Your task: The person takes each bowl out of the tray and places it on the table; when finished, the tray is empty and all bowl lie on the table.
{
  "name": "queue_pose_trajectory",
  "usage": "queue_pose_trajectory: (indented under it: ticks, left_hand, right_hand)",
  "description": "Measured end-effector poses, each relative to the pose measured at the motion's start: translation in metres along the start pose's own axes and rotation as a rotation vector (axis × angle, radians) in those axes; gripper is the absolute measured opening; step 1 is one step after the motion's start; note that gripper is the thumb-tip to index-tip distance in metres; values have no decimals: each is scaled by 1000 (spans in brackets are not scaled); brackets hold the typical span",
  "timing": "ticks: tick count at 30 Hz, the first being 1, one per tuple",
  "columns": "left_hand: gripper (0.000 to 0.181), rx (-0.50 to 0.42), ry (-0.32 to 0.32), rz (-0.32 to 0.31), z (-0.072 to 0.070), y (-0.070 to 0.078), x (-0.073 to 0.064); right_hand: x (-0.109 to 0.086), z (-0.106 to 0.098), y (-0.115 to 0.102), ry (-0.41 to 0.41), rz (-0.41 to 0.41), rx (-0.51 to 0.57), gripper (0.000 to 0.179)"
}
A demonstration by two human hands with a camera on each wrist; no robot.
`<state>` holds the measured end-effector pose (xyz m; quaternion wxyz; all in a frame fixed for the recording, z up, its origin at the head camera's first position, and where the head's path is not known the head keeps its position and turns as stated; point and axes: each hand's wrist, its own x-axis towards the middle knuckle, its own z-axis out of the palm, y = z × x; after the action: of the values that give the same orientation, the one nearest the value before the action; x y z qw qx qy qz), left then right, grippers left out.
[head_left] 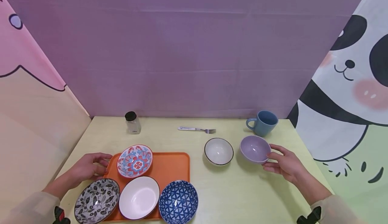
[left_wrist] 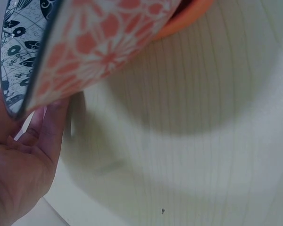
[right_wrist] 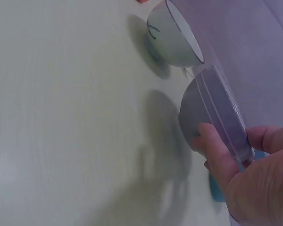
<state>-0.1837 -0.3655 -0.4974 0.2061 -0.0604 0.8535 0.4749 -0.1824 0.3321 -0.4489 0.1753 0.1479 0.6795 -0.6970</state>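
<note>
My right hand (head_left: 283, 163) grips a purple bowl (head_left: 254, 148) at its right side. In the right wrist view the thumb lies at the rim and fingers (right_wrist: 217, 153) support the outer wall. Whether its base touches the table cannot be told. To its left stands a white bowl with a dark rim (head_left: 219, 150). My left hand (head_left: 89, 166) lies loosely bent at the left edge of an orange tray (head_left: 172, 163), beside a red-and-blue patterned bowl (head_left: 134, 161) and behind a black-leaf bowl (head_left: 97, 200). Its fingertips are partly hidden in the left wrist view.
A white oval bowl (head_left: 139, 197) and a blue triangle-patterned bowl (head_left: 179, 202) sit along the tray's near side. Toward the back of the table are a black-lidded jar (head_left: 132, 123), a fork (head_left: 197, 129) and a blue mug (head_left: 263, 123). A purple cloth (head_left: 194, 59) hangs behind.
</note>
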Motion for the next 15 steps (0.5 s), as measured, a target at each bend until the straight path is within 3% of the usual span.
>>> queue_pose_trajectory:
  ticks: [15]
  left_hand:
    - [63,-3,-2,2,0,-2,1]
  right_hand:
    - [12,-8,21,-24,-21,47,74]
